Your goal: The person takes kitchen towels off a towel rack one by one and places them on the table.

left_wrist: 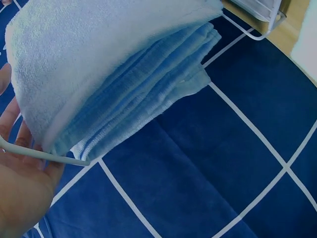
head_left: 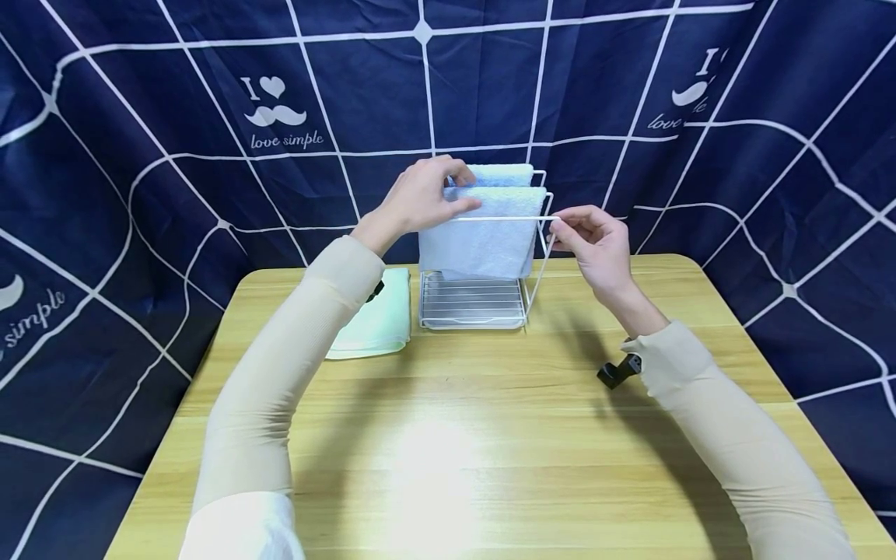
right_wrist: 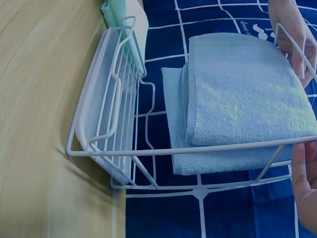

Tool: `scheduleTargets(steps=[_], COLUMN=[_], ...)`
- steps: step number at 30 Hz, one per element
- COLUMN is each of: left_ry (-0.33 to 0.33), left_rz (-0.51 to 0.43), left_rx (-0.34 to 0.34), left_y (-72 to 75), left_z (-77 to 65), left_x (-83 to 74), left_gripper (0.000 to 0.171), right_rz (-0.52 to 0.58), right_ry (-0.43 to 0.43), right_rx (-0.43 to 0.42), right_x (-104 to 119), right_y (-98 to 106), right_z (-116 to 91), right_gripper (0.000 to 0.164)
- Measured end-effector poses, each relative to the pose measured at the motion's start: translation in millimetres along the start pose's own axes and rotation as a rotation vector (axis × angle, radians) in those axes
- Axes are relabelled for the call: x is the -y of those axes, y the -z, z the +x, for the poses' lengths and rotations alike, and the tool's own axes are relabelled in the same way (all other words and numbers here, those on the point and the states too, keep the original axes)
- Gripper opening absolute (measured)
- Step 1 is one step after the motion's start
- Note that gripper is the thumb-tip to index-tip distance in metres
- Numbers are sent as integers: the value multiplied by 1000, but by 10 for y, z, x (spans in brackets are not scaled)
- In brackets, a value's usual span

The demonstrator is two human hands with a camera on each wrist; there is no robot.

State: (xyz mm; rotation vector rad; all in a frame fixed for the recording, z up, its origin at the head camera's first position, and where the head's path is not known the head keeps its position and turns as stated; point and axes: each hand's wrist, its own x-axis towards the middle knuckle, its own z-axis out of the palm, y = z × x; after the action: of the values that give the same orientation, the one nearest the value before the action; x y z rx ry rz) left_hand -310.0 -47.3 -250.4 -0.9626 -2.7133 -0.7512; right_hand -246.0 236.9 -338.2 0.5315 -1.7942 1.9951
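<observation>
Your left hand [head_left: 428,193] at folded towel's [head_left: 493,241] 9 o'clock edge, thumb and fingers apart; right hand [head_left: 598,245] pinches rack [right_wrist: 223,147] at 3 o'clock, likely steadying it.

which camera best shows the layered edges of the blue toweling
Left wrist view: the blue toweling is close up, with several edges side by side. The head view shows it smaller, mainly a front face and top strip. The right wrist view shows mainly one broad face, more behind it.

Folded pale-blue towel [head_left: 483,245] hangs over white wire rack [head_left: 472,299].
</observation>
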Motion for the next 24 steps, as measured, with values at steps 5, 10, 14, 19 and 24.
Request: scheduleTargets(steps=[5,10,14,19,24], left_ry=[75,101,107,116,113], left_rz=[-20,-32,-33,-29,-29], left_rx=[33,66,75,98,99], left_y=[-1,-12,-23,-29,-41], left_z=[65,108,119,130,138], left_x=[-6,-6,-11,-17,-17], left_gripper=[39,41,41,42,41], right_rz=[-1,-5,-6,-4,2], right_ry=[-4,-6,-2,-6,-8], right_rx=[-1,-1,-1,-4,-8], right_x=[9,18,16,13,3], right_y=[-4,-9,-14,-18,-18], right_z=[9,6,5,4,-1], right_gripper=[23,24,25,25,21])
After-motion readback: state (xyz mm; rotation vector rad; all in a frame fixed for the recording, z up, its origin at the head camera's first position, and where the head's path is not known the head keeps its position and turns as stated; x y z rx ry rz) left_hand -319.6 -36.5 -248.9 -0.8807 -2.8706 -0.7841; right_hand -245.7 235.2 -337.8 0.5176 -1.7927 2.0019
